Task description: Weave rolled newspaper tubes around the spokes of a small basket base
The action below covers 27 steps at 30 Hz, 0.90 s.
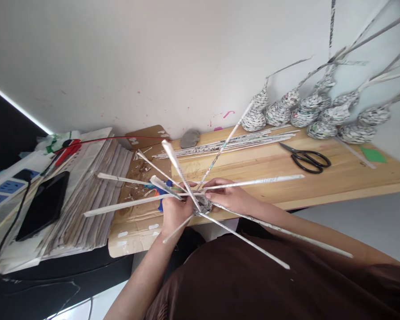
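Close to my body, over the table's front edge, I hold a small woven paper base [205, 205] with long rolled newspaper sticks [253, 182] fanning out in several directions. My left hand [177, 211] is closed round its left side. My right hand [230, 195] is closed on the right side, the thumb and fingers pinching near where the sticks meet. The sticks partly cover the fingers of both hands. A blue and orange object [160, 198] lies just behind my left hand, mostly hidden.
Several finished gourd-shaped paper weavings [253, 118] stand at the back right. Black-handled scissors [308, 159], loose paper sticks [233, 143] and a grey stone-like lump [190, 138] lie on the wooden table. To the left are stacked paper [96, 191], a phone [45, 204] and a power strip [10, 186].
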Motion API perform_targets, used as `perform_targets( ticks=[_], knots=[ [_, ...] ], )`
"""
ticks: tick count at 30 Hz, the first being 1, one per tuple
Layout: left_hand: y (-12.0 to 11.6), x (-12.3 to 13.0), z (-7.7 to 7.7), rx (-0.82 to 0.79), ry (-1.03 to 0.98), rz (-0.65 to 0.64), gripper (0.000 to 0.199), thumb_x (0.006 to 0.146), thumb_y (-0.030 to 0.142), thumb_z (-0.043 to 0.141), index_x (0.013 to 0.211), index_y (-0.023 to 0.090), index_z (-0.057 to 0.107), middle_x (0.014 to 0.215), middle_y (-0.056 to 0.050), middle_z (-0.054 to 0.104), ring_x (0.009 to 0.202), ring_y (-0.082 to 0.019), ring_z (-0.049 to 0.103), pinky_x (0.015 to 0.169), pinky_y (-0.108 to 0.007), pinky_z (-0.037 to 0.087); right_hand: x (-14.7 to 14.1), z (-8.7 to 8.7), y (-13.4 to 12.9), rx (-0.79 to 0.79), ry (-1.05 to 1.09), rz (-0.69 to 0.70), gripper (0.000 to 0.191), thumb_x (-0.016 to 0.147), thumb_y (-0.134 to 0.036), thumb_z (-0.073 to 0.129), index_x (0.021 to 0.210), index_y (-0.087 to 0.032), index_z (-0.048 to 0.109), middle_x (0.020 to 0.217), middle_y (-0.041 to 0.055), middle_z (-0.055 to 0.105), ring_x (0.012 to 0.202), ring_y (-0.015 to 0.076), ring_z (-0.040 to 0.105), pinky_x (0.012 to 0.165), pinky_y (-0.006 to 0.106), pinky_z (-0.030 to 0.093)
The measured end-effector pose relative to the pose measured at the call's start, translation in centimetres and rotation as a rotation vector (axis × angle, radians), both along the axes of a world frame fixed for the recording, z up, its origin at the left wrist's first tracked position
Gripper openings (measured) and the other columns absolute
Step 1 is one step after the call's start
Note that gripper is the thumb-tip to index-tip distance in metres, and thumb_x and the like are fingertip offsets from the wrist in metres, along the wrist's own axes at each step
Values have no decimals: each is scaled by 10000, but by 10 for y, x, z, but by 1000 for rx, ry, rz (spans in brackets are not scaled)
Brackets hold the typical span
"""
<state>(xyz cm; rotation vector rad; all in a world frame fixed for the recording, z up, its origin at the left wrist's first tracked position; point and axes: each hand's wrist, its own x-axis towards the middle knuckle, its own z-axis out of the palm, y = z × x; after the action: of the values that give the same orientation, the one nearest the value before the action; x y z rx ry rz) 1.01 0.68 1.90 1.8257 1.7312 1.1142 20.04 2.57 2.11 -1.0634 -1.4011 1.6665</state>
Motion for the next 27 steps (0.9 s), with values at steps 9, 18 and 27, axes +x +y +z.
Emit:
perform_targets(
  ticks=[9,18,27],
  knots=[
    [2,-4,-4,-37,-85,64,182,778,212,666,924,176,768,872,-42,800,800,-222,756,722,-279,585,12,-1,6,-241,232,100,339,812,-423,736,1029,-165,772,1037,98,759,846,189,723,660,264,604],
    [0,1,0,58,5,148,154,805,239,651,883,182,771,822,-64,790,750,-234,746,705,-305,574,-6,-7,-9,-40,105,-29,391,790,-318,731,1169,-224,706,1029,69,737,912,205,701,677,287,612],
    [-6,5,-5,234,139,48,140,862,245,612,856,183,737,854,-74,760,817,-224,715,776,-331,566,-21,-19,-3,-62,82,-181,323,782,-442,721,981,-188,705,739,16,691,597,148,643,514,271,570]
  ],
)
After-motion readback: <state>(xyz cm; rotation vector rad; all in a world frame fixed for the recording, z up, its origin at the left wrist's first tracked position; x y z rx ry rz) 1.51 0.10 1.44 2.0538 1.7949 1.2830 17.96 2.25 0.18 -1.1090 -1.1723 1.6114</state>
